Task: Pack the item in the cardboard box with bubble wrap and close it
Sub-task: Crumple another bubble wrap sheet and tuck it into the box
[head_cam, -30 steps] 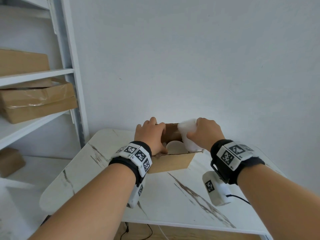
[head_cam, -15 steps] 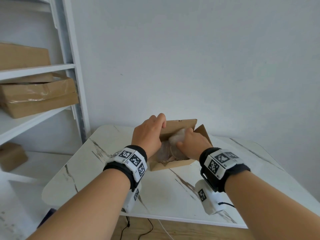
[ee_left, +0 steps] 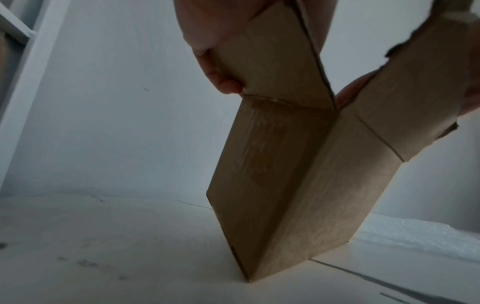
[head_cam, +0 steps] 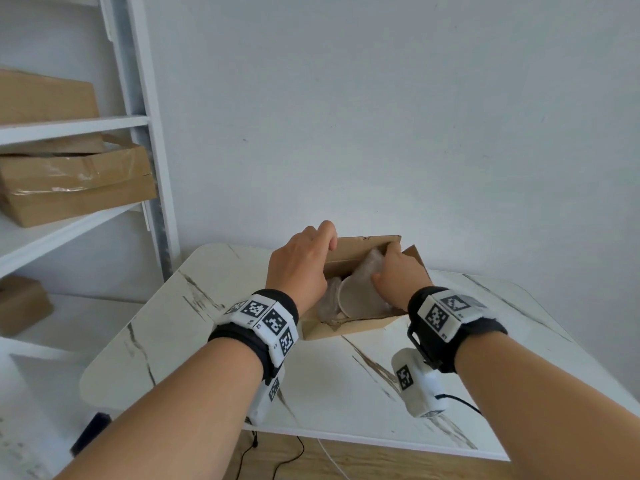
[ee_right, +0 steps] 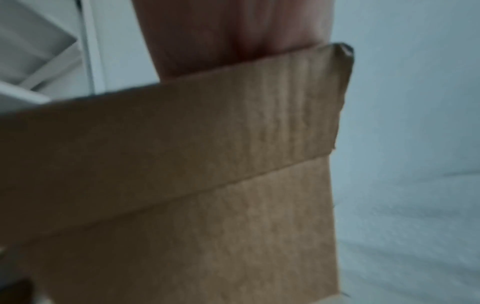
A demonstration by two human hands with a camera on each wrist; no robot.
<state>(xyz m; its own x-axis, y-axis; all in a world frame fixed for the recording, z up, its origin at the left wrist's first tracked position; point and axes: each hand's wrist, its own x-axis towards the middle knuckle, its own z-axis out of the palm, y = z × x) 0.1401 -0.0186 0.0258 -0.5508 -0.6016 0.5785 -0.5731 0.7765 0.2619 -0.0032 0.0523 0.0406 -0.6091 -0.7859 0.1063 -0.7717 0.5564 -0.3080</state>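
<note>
The right hand (head_cam: 398, 277) reaches down into the open top of the cardboard box (head_cam: 346, 329), its fingers curled onto the bubble wrap (head_cam: 369, 268) that covers the item (head_cam: 356, 299). It seems to be pressing the bundle down so that it sits below the rim. The right wrist view shows only blurred fingers behind a flap, so the exact grip is hard to read.

The left hand (head_cam: 299, 268) clamps the left end flap (ee_left: 270, 59), with the fingertips (ee_left: 226, 82) curled over its outer face. This probably keeps the flap out of the way and steadies the box while the other hand pushes.

The item looks like a pale cup or tub, though the wrap blurs its outline. It lies on its side inside the box, toward the left and middle. Its round end faces the person, and its long axis runs back toward the wall and slightly to the right, roughly across the box.

The box stands on the white marble table (head_cam: 207, 341), close to the wall, with its flaps up and nothing closed yet. More bubble wrap lies on the table behind the box in the left wrist view. Brown boxes (head_cam: 76, 181) sit on the shelves (head_cam: 72, 124) to the left.
</note>
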